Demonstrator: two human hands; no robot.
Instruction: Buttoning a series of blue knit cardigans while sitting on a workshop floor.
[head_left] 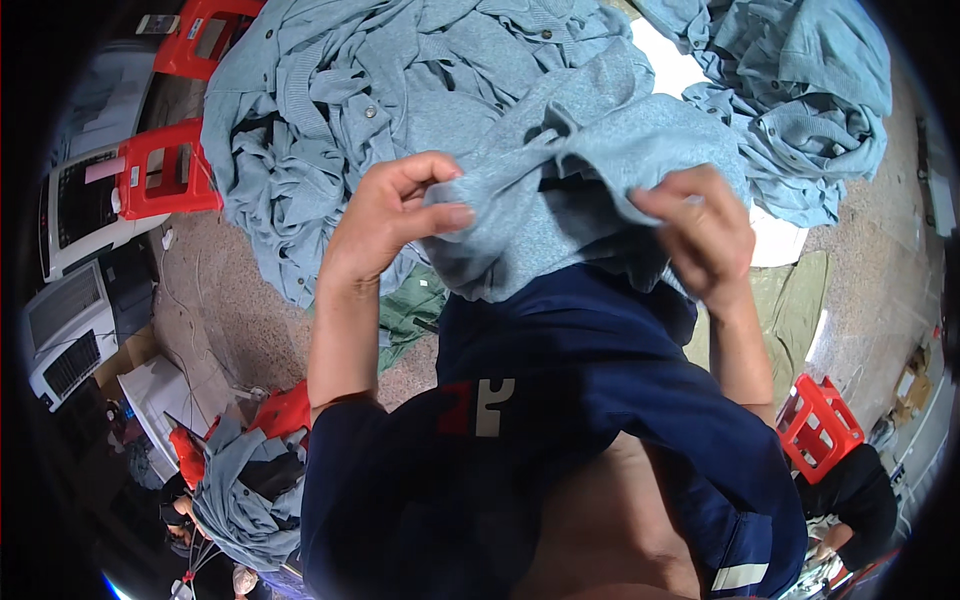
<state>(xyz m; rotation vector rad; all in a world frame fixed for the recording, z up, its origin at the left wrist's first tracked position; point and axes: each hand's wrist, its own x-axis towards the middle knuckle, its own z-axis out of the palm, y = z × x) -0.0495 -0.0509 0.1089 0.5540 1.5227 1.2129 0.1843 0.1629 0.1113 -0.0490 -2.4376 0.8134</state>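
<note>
A light blue-grey knit garment [530, 225] is stretched between my hands above my lap, its fabric bunched and folded with a dark opening near the right side. My left hand [385, 215] grips its left edge, thumb in front and fingers curled at the cloth. On the other side my right hand [705, 230], slightly blurred, pinches the edge of that opening. Just beyond lies a big heap of similar blue-grey buttoned cardigans [330, 130], which the held garment partly covers. Whether the held piece has buttons I cannot tell.
More blue-grey knitwear [815, 100] is piled at the far right. Red plastic stools [165, 170] stand at the left, another stool [820, 430] at the lower right. Green cloth [405, 310] lies on the speckled floor [215, 300]. Other people [860, 500] are at the lower edges.
</note>
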